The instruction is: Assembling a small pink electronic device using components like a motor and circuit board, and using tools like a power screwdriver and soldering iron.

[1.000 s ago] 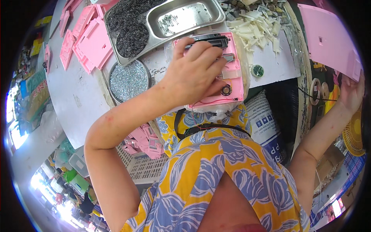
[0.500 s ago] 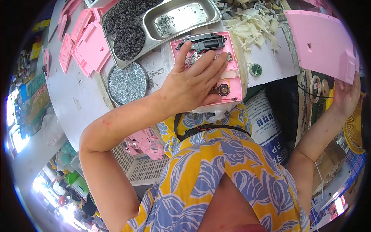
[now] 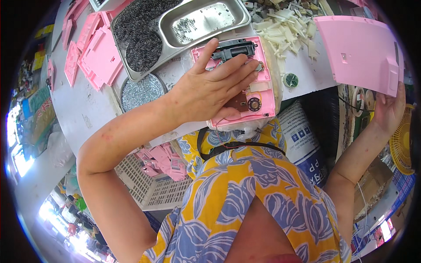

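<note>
Left hand (image 3: 215, 87) covers the middle of the pink case (image 3: 265, 98) at the table's (image 3: 320, 72) near edge; parts under the palm not visible. Right hand (image 3: 388, 107): fingertips obscured by the pink panel (image 3: 359, 50). Metal tray (image 3: 219, 19): far side cut off by the upper picture edge. Small metal pieces (image 3: 141, 90) in the round dish (image 3: 165, 85): too small to identify.
</note>
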A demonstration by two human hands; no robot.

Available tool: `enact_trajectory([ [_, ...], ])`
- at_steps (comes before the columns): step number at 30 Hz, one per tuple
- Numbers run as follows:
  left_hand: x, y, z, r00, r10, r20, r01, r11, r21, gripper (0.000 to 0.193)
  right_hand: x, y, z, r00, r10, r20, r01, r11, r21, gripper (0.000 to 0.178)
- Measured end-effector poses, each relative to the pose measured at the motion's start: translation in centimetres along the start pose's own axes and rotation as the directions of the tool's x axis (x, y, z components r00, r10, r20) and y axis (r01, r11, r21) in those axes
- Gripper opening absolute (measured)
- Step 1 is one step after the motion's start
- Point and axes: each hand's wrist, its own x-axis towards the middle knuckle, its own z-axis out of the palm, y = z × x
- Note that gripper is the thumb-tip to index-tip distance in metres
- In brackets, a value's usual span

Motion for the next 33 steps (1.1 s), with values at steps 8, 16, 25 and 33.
enact_trajectory([
  [8,-0.1,-3.8,-0.3,0.984,0.129,0.119,-0.122,0.991,-0.061,0.078,0.1,0.6,2.0,0.984,0.114,-0.138,-0.118,0.993,-0.022,0.037],
  [16,2.1,-0.8,-4.9,0.913,-0.343,-0.222,-0.001,0.542,-0.841,0.051,3.5,6.8,6.2,0.947,0.243,0.212,-0.257,0.965,0.045,0.043],
  [25,-0.9,2.0,-5.5,0.715,-0.679,0.168,0.026,-0.215,-0.976,0.049,-3.5,4.9,18.4,0.772,0.262,0.579,-0.309,0.951,-0.019,0.064],
  [33,-3.0,5.9,-1.4,0.643,-0.762,0.079,0.509,0.349,-0.787,0.088,-11.8,7.2,16.5,0.842,0.376,0.388,-0.023,0.742,-0.670,0.073],
])
